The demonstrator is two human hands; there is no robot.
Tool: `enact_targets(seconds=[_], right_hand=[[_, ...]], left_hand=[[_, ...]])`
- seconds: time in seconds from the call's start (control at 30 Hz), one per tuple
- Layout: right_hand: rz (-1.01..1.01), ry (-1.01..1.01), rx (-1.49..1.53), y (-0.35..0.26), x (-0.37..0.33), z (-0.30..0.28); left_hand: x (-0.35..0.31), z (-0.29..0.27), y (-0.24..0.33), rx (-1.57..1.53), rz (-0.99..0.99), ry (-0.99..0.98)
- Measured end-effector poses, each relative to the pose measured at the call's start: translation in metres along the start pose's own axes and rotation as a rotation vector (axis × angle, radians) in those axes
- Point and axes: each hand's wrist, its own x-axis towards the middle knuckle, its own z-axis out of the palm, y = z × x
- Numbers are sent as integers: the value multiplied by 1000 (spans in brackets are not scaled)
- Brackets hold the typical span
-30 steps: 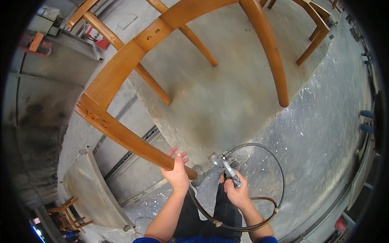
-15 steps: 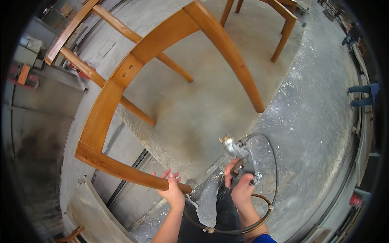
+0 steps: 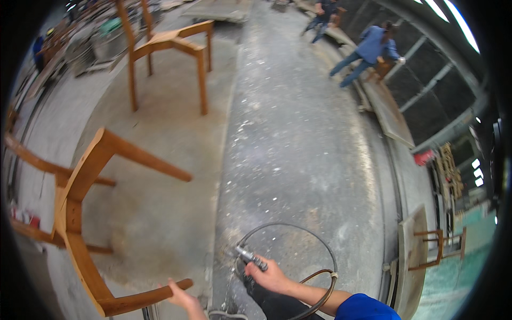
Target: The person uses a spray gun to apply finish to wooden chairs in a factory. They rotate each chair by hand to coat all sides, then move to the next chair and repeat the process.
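Note:
A brown wooden chair frame (image 3: 88, 262) with a curved rail lies tipped at the lower left, its legs pointing various ways. My left hand (image 3: 185, 302) is at the near chair leg, close to its rounded end, with the fingers partly hidden against the wood. In my right hand (image 3: 271, 276) is a metal spray gun (image 3: 252, 258), its head pointing up and left. A dark hose (image 3: 332, 250) loops from the gun round to the right and back under my right forearm.
A second wooden chair frame (image 3: 168, 40) stands upright farther off on the stained board (image 3: 160, 213). Grey floor (image 3: 298, 160) runs along the middle. Two people work far right, one in blue (image 3: 370, 45), beside low platforms (image 3: 389, 114). Another small chair frame (image 3: 440, 248) is at right.
The view has swung right, so the near chair frame now appears farther left and lower. The workers and right-hand wall have come into view. The spray gun stays in my right hand.

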Motion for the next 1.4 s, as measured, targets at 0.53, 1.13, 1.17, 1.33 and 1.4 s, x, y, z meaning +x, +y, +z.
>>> enact_targets(seconds=[0.53,1.13,1.17,1.33,1.4], right_hand=[[89,-59,358,-15,-145,-78],[-579,76,-52,12,-341,56],[-705,94,-189,7,-342,61],[-506,124,-305,11,-332,97],[-339,86,-352,15,-338,105]], left_hand=[[126,-161,-134,1059,270,-450],[41,-462,-175,1263,105,-745],[31,-455,-169,1279,149,-776],[-17,-437,-150,1263,294,-1145],[-31,-437,-150,1286,298,-1243]])
